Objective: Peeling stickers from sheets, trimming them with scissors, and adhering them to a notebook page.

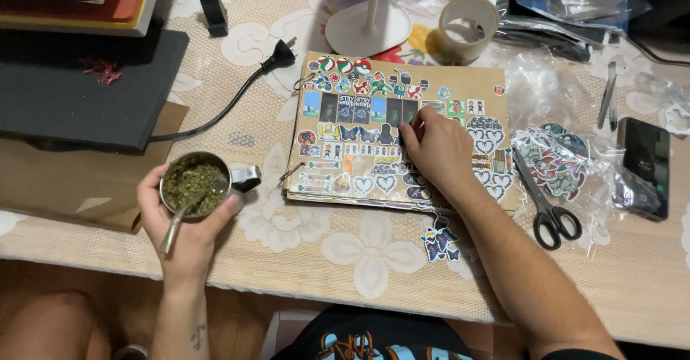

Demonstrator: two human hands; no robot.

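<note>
My left hand (180, 231) grips a metal cup (195, 185) filled with green chopped herb, a metal straw (176, 225) sticking out toward me. The cup hovers over the near left part of the table. My right hand (437, 151) rests flat on a brown scrapbook page (402, 126) covered with several colourful stickers, fingertips pressing near the page's middle. The page is bound with metal rings along its left side.
Black-handled scissors (548, 205) and loose stickers (553, 160) lie right of the scrapbook, a phone (643, 167) and tweezers (608, 95) beyond. A tape roll (468, 27), white lamp base (368, 26) and black plug cable (244, 90) sit behind. Dark books (72, 80) stack at left.
</note>
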